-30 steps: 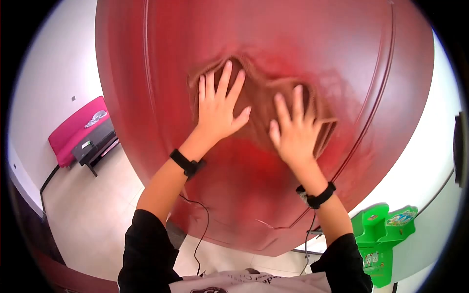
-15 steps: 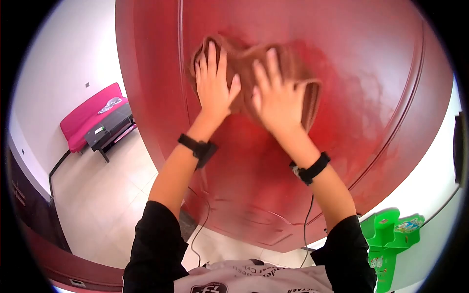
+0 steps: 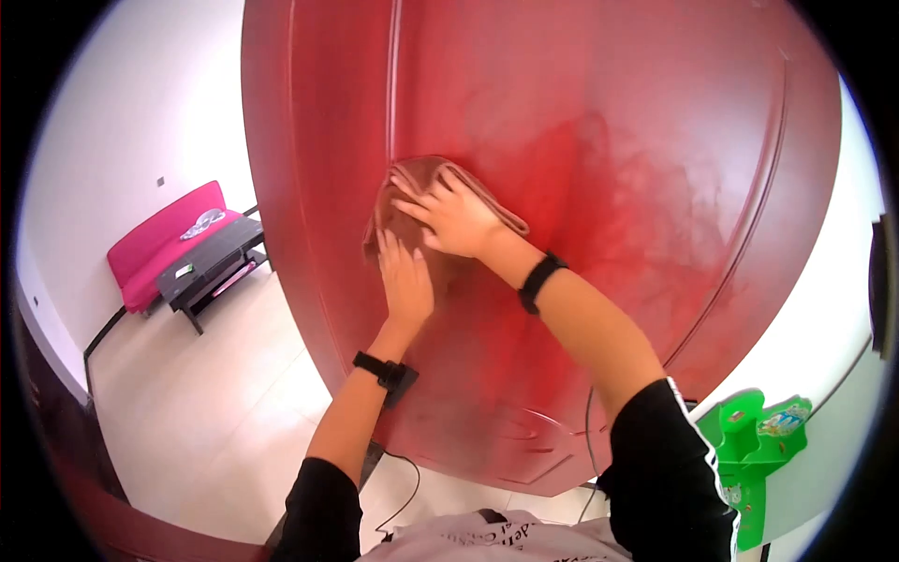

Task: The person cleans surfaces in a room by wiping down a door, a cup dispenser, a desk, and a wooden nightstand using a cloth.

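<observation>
A brown cloth (image 3: 405,225) lies against the red door (image 3: 562,318), bunched near the vertical groove on the door's left part. My right hand (image 3: 459,217) presses on the cloth's upper part, palm down with its fingers stretched out to the left. Lower and to the left, my left hand (image 3: 405,279) rests with extended fingers on the cloth's lower edge. Smeared damp-looking streaks show on the door to the right of the cloth. Both wrists wear black bands.
A pink sofa (image 3: 169,245) and a dark low table (image 3: 211,266) stand at the left on a pale tiled floor (image 3: 215,412). At the lower right is a green plastic rack (image 3: 749,445). Thin cables (image 3: 590,450) hang beside my body.
Both hands have moved with the cloth down and to the left across the door. My right hand has come closer to my left and now lies above it. The cloth is more bunched.
</observation>
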The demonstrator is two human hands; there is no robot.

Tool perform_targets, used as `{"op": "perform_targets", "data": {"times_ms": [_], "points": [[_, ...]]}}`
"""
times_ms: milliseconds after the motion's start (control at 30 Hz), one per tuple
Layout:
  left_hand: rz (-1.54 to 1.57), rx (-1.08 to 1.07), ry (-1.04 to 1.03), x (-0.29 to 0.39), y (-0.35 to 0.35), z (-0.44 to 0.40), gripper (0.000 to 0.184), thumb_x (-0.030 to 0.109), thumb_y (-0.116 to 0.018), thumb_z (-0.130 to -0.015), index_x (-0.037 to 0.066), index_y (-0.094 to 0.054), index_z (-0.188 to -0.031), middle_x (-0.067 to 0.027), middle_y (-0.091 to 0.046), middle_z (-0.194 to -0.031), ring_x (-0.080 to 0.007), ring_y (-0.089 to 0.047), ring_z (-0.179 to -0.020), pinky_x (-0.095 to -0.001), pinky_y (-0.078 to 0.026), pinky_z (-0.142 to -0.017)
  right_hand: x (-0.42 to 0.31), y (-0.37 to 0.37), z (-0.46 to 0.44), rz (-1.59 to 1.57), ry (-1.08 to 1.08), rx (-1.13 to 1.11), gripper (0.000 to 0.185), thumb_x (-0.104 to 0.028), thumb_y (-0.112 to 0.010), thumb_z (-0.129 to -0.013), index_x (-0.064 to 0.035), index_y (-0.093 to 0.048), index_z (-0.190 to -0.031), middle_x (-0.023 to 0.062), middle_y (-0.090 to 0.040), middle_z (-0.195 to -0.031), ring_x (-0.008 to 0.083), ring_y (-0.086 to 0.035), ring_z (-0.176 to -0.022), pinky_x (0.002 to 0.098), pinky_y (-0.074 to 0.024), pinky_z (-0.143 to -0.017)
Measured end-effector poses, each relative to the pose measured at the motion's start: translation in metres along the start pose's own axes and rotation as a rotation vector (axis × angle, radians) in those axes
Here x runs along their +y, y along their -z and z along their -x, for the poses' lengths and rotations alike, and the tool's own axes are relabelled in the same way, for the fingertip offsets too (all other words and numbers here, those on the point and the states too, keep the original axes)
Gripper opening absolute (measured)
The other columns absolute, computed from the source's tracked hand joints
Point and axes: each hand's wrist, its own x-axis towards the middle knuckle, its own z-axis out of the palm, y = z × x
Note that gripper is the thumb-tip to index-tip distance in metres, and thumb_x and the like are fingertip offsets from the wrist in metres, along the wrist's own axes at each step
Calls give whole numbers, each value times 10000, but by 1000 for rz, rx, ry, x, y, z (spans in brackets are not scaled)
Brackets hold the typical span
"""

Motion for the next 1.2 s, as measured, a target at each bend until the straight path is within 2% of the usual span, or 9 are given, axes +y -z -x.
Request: {"op": "perform_targets", "data": {"times_ms": [233,333,367,467,500,733,900,1133,1200], "points": [[206,-66,-22,22,8,-21,547,312,-247,-1000,16,-204,-1457,-264,-126,-1509,-486,-100,-1374,-508,-114,-1127,30,12,-10,50,-6,99,568,-365,-522,-823,-223,-455,-1369,84,-507,-1339,248,-532,-1122,481,-256,-1085],[238,-159,32,58,12,-35,558,377,-180,-1009,69,-183,-1474,-245,-66,-1526,-478,-55,-1383,-514,-104,-1127,54,34,3,89,-125,73,578,-396,-514,-828,-219,-446,-1374,82,-524,-1324,333,-514,-1136,487,-277,-1069],[224,-183,46,73,13,-40,556,380,-180,-1009,76,-188,-1475,-246,-67,-1525,-477,-53,-1384,-512,-102,-1128,61,41,10,82,-156,36,581,-396,-506,-834,-218,-431,-1383,84,-479,-1376,371,-506,-1133,488,-281,-1065],[186,-186,-48,102,1,-48,567,410,-171,-1006,94,-211,-1474,-239,-74,-1527,-477,-50,-1384,-511,-98,-1130,81,57,38,101,-250,71,603,-374,-517,-834,-225,-394,-1405,56,-263,-1526,321,-519,-1133,506,-283,-1055],[159,-190,-78,112,-3,-49,573,420,-173,-1003,98,-207,-1476,-233,-71,-1529,-480,-51,-1383,-519,-101,-1127,87,66,49,99,-282,47,629,-411,-525,-837,-235,-370,-1421,84,-316,-1497,335,-471,-1199,507,-242,-1082],[99,-167,-212,217,-53,-29,576,429,-228,-989,126,-208,-1479,-212,-40,-1536,-492,-69,-1375,-639,-117,-1072,138,110,158,131,-383,87,619,-382,-526,-826,-255,-377,-1413,56,-295,-1511,285,-529,-1149,543,-252,-1070],[61,-163,-330,309,-101,-4,581,406,-303,-972,111,-242,-1469,-199,-64,-1535,-486,-102,-1364,-641,-111,-1069,176,152,266,216,-460,74,590,-386,-507,-842,-240,-385,-1401,28,-244,-1532,300,-564,-1072,535,-307,-1029],[117,-291,-376,419,-145,29,546,370,-293,-981,104,-262,-1457,-193,-55,-1536,-466,-97,-1366,-625,-102,-1073,200,182,394,283,-612,37,596,-397,-486,-858,-218,-370,-1414,10,-256,-1526,254,-468,-1213,506,-305,-1044],[88,-354,-360,427,-145,27,541,368,-266,-991,104,-244,-1462,-183,-23,-1543,-461,-71,-1376,-621,-90,-1076,195,184,403,270,-646,148,581,-360,-519,-835,-189,-424,-1382,36,-283,-1515,261,-395,-1287,525,-294,-1042]]}}
